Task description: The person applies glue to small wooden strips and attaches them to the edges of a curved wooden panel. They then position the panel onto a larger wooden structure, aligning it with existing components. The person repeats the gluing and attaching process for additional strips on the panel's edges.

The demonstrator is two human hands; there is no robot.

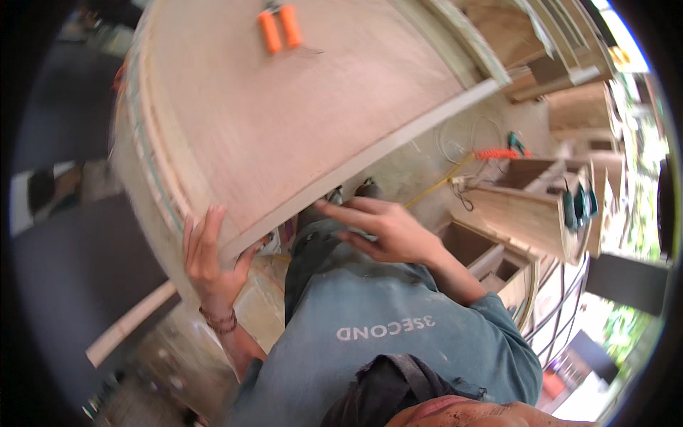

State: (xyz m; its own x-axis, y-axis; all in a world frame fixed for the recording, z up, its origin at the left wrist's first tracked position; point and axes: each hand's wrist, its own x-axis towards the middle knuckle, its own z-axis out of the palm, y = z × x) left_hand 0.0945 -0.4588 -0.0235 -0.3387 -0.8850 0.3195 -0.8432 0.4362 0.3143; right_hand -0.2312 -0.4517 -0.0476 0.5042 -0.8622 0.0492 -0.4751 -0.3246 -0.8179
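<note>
Left hand (206, 260): lies at the near left corner of the wooden panel, long fingers laid over the top, thumb held out toward the near edge; whether it squeezes the corner I cannot tell.
Right hand (384, 228): well apart from the left one, fingers loosely spread with nothing seen in them, forefinger reaching toward the panel's near edge; whether its tip touches is unclear.
Wooden panel (320, 107): in front of the person, filling the upper middle, with a broad pinkish-tan face and raised strips along its sides; a pale strip (370, 160) runs along the near edge, between the two hands.
Dark sheet (78, 277): at the left, beyond the panel's left side.
Wooden boxes (512, 213): at the right, open compartments showing.
Shirt (398, 306): dull teal with pale lettering, worn by the person.
Loose wood strip (131, 324): slanting across the near edge of the dark sheet.
Yellow cord (430, 188): stretched over the floor (409, 160) between panel and boxes.
Orange-handled tool (279, 28): blurred, on the panel's face near the top, well away from both hands.
Orange coil (496, 154): just beyond the boxes.
Bracelet (218, 322): dark, around the left wrist.
</note>
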